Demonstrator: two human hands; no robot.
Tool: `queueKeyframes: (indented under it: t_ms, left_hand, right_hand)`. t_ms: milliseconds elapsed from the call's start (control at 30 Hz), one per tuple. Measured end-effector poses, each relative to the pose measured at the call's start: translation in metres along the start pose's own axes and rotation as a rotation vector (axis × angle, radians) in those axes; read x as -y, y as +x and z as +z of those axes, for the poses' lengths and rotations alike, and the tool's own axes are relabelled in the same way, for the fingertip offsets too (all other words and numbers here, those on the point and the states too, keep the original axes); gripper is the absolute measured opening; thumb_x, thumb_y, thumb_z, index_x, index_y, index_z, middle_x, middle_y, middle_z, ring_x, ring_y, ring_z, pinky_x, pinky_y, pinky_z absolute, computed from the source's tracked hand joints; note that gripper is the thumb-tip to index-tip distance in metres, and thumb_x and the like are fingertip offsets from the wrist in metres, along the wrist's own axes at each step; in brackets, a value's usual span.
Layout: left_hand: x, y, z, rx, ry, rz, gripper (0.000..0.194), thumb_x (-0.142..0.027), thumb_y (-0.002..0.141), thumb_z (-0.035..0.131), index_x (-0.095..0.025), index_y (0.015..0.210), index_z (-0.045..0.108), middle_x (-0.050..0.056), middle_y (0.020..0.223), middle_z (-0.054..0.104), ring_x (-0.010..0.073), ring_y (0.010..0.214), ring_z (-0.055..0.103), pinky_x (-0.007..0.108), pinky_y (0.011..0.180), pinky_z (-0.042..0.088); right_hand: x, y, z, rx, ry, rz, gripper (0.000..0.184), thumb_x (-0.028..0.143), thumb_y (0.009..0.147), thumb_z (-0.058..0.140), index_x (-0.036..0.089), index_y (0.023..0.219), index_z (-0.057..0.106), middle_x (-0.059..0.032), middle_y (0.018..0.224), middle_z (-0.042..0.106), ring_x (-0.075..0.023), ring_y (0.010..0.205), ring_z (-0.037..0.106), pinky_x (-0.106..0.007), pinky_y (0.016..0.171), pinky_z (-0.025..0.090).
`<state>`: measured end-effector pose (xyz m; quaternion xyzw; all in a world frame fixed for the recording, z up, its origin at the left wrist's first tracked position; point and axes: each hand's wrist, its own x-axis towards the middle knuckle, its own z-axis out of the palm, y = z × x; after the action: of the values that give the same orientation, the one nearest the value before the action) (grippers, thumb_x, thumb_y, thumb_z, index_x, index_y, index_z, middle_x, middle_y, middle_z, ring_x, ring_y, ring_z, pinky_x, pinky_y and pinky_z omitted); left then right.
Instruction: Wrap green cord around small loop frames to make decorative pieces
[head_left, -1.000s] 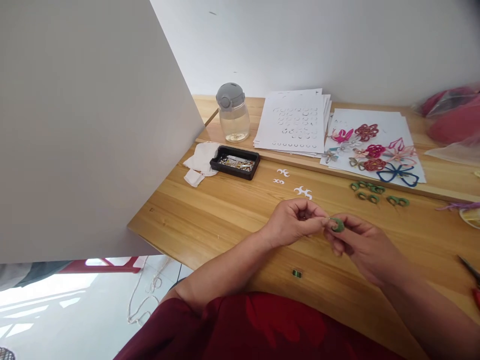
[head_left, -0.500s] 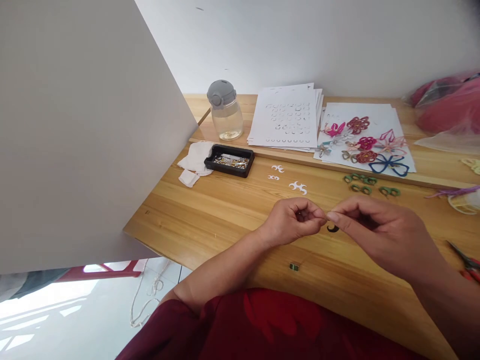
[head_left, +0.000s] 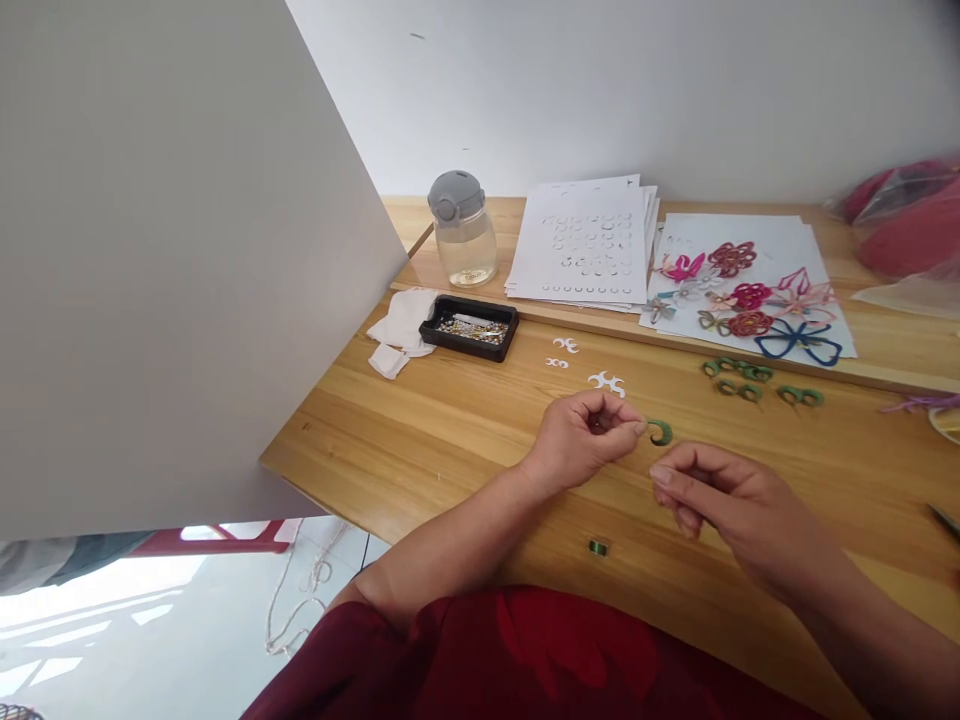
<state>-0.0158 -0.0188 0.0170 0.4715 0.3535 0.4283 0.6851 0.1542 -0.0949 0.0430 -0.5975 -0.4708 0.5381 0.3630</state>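
My left hand [head_left: 585,437] is pinched shut at the middle of the wooden table [head_left: 450,430], and a small green curled piece [head_left: 661,432] sticks out from its fingertips. My right hand [head_left: 724,500] hovers just below and right of that piece, apart from it. Its fingers are curled in, and I cannot see whether they hold anything. A tiny green roll [head_left: 597,547] lies on the table near my body, below both hands.
Several green loops [head_left: 750,382] and white paper cutouts [head_left: 606,382] lie beyond my hands. Further back are a black bead tray [head_left: 470,326], white cloth [head_left: 401,325], a water bottle [head_left: 463,228], punched sheets [head_left: 592,245] and a sheet of coloured flowers [head_left: 750,290]. A large pale board [head_left: 150,250] stands at left.
My right hand has let go at the pinch and dropped back toward me. The green curl, earlier between both hands, now shows at my left fingertips.
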Motion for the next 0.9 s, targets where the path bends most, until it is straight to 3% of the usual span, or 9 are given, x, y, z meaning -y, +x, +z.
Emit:
queueKeyframes:
  t_ms: [167, 300, 400, 500, 600, 700, 833, 900]
  left_hand:
    - [0.005, -0.002, 0.000, 0.064, 0.077, -0.001, 0.043, -0.044, 0.063, 0.093, -0.012, 0.078, 0.068, -0.001, 0.068, 0.063, 0.0058, 0.059, 0.049, 0.022, 0.057, 0.038]
    - [0.010, -0.006, 0.001, 0.188, 0.066, 0.011, 0.042, -0.042, 0.063, 0.094, -0.012, 0.078, 0.068, 0.000, 0.070, 0.064, 0.0056, 0.060, 0.049, 0.022, 0.058, 0.038]
    - [0.008, -0.008, 0.001, 0.249, 0.038, 0.018, 0.040, -0.044, 0.069, 0.091, -0.012, 0.078, 0.068, 0.000, 0.070, 0.064, 0.0051, 0.059, 0.049, 0.021, 0.058, 0.038]
    - [0.002, -0.008, 0.001, 0.251, -0.025, 0.003, 0.043, -0.050, 0.072, 0.088, -0.013, 0.078, 0.067, -0.002, 0.063, 0.060, 0.0042, 0.054, 0.044, 0.021, 0.053, 0.034]
    - [-0.003, -0.004, 0.000, 0.178, -0.077, -0.005, 0.050, -0.055, 0.068, 0.090, -0.013, 0.078, 0.066, -0.004, 0.060, 0.057, 0.0041, 0.051, 0.045, 0.021, 0.051, 0.035]
    - [-0.003, -0.001, -0.001, 0.060, -0.128, -0.003, 0.052, -0.056, 0.064, 0.092, -0.014, 0.078, 0.067, -0.002, 0.070, 0.063, 0.0056, 0.056, 0.053, 0.022, 0.056, 0.045]
    - [-0.003, -0.002, 0.001, 0.015, -0.274, -0.022, 0.046, -0.050, 0.063, 0.094, -0.014, 0.078, 0.068, 0.004, 0.096, 0.069, 0.0125, 0.082, 0.066, 0.024, 0.066, 0.054]
    - [-0.004, -0.003, 0.003, 0.015, -0.350, -0.069, 0.045, -0.047, 0.061, 0.096, -0.014, 0.076, 0.068, 0.004, 0.097, 0.070, 0.0141, 0.087, 0.067, 0.025, 0.070, 0.055]
  right_hand:
    - [0.022, -0.014, -0.010, -0.116, -0.407, -0.258, 0.030, 0.054, 0.091, 0.069, 0.026, 0.081, 0.074, -0.0014, 0.072, 0.066, -0.0160, 0.066, 0.054, -0.029, 0.056, 0.038]
    - [0.042, 0.003, -0.018, -0.117, -0.442, -0.324, 0.034, 0.058, 0.089, 0.071, 0.026, 0.079, 0.075, -0.0010, 0.065, 0.063, -0.0138, 0.057, 0.048, -0.029, 0.050, 0.034]
    - [0.045, 0.023, -0.020, -0.087, -0.311, -0.295, 0.044, 0.067, 0.080, 0.077, 0.024, 0.072, 0.073, -0.0001, 0.060, 0.058, -0.0115, 0.053, 0.043, -0.027, 0.048, 0.033]
    - [0.032, 0.037, -0.018, -0.037, -0.115, -0.186, 0.048, 0.070, 0.071, 0.083, 0.023, 0.069, 0.072, 0.0012, 0.058, 0.057, -0.0097, 0.051, 0.043, -0.026, 0.047, 0.034]
    - [0.014, 0.038, -0.013, 0.004, 0.104, -0.018, 0.047, 0.065, 0.063, 0.091, 0.023, 0.068, 0.071, 0.0028, 0.057, 0.054, -0.0084, 0.047, 0.043, -0.025, 0.046, 0.035]
    - [0.001, 0.030, -0.007, 0.057, 0.233, 0.105, 0.043, 0.056, 0.064, 0.094, 0.022, 0.068, 0.068, 0.0024, 0.062, 0.058, -0.0082, 0.048, 0.046, -0.025, 0.046, 0.038]
    - [-0.004, 0.021, 0.000, 0.042, 0.242, 0.094, 0.040, 0.055, 0.070, 0.091, 0.022, 0.069, 0.068, 0.0018, 0.067, 0.060, -0.0084, 0.051, 0.050, -0.025, 0.050, 0.042]
    - [-0.007, 0.020, 0.002, 0.024, 0.186, 0.043, 0.043, 0.059, 0.071, 0.089, 0.022, 0.069, 0.068, 0.0019, 0.067, 0.060, -0.0089, 0.051, 0.051, -0.026, 0.051, 0.043]
